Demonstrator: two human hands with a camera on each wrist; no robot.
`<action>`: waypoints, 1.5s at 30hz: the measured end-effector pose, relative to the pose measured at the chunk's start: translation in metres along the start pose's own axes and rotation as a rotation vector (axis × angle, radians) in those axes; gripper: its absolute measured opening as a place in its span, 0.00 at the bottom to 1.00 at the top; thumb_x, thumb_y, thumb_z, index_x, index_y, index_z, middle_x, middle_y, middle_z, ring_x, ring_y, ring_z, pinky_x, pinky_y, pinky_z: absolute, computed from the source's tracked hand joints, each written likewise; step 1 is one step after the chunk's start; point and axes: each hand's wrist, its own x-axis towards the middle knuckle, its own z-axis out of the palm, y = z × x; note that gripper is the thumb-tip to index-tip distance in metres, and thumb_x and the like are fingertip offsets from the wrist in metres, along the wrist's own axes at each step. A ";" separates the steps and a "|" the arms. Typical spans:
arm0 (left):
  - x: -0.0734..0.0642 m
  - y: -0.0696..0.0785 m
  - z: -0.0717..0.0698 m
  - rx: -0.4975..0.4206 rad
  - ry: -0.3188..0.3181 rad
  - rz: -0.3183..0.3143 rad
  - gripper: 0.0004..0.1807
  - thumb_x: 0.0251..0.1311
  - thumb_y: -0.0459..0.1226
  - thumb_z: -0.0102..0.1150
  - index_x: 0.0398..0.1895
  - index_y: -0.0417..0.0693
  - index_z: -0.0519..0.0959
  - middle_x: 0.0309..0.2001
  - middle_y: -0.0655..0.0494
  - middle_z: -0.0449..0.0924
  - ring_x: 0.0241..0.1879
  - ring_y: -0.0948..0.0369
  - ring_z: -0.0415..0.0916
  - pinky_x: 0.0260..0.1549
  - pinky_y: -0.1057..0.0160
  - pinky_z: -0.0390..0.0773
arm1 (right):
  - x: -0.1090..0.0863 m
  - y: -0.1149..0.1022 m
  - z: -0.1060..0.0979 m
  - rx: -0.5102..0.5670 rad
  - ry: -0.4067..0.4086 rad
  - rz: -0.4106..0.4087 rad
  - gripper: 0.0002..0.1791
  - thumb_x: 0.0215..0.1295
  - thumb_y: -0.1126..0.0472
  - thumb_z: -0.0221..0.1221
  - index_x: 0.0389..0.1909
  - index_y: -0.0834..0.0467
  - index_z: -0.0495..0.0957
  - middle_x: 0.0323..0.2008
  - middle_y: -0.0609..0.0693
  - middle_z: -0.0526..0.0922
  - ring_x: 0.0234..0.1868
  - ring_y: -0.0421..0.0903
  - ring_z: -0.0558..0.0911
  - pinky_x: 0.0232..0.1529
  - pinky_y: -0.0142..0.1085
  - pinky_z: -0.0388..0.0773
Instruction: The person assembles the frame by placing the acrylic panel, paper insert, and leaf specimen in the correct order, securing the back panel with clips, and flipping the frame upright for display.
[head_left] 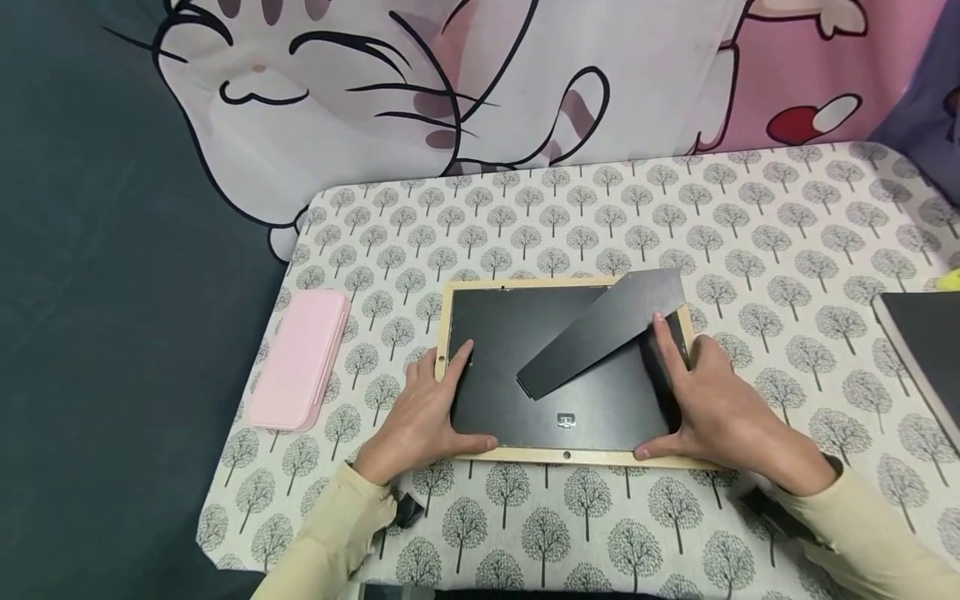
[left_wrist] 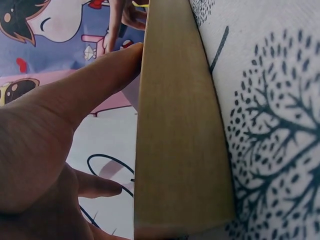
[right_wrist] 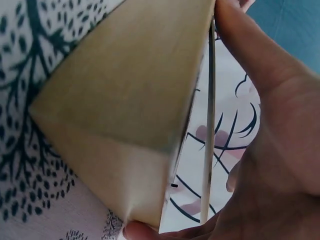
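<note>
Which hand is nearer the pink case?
The left hand, at the end of the frame facing the pink case; the right hand is at the far end, by the grey strip.

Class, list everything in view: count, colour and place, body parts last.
frame: 1, pale wood, mid-table
back panel: 1, black, inside frame
flap: 1, dark grey, slanting across panel
clip: 1, silver, on panel
case: 1, pink, left tabletop
flat item: 1, black, right edge
small thing: 1, yellow, right edge
tree-print cloth: 1, white and black, tabletop
cartoon backdrop: count unclear, white, pink, blue, behind
surface: 1, dark teal, left
wrist gear: 2, black, wrists
sleeves: 2, cream, forearms
left hand: 1, bare, frame's left
right hand: 1, bare, frame's right
</note>
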 end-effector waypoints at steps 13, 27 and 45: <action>0.001 -0.002 0.002 -0.012 0.029 0.029 0.75 0.31 0.61 0.82 0.82 0.67 0.42 0.75 0.34 0.51 0.71 0.41 0.56 0.55 0.42 0.81 | -0.003 -0.009 -0.003 0.195 -0.013 0.104 0.94 0.23 0.33 0.81 0.79 0.52 0.19 0.58 0.86 0.59 0.45 0.70 0.75 0.40 0.62 0.81; 0.002 -0.003 -0.001 0.002 0.020 0.064 0.73 0.32 0.63 0.80 0.81 0.74 0.41 0.74 0.29 0.49 0.68 0.38 0.59 0.38 0.49 0.84 | 0.002 -0.005 0.007 0.270 0.092 0.170 0.85 0.14 0.41 0.85 0.79 0.56 0.45 0.53 0.73 0.59 0.40 0.62 0.68 0.32 0.51 0.75; 0.038 -0.024 -0.038 0.089 -0.124 0.172 0.59 0.42 0.59 0.77 0.79 0.65 0.56 0.69 0.40 0.58 0.64 0.48 0.61 0.55 0.43 0.81 | 0.003 -0.010 0.002 0.126 0.001 0.203 0.48 0.17 0.33 0.82 0.36 0.56 0.69 0.47 0.68 0.59 0.37 0.61 0.67 0.26 0.44 0.70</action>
